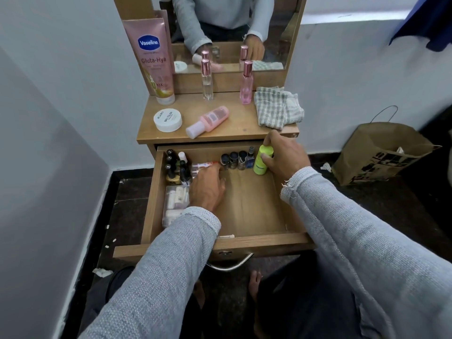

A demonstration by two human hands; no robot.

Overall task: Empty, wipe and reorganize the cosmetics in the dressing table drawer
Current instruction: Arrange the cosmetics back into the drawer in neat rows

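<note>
gripping the green bottle (262, 159), right hand (285, 159) stood it by small bottles (236, 159); left hand (208, 185) lay flat in drawer (249, 204). risk: a nudge could topple the row.

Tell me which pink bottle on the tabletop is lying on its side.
The pink bottle with the white cap, beside the white jar. The clear bottle and pink spray bottle by the mirror both stand upright.

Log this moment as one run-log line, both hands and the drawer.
right hand: grips green bottle | left hand: on clear tube, grip unclear | drawer: open, partly stocked | checked cloth: on tabletop
</note>
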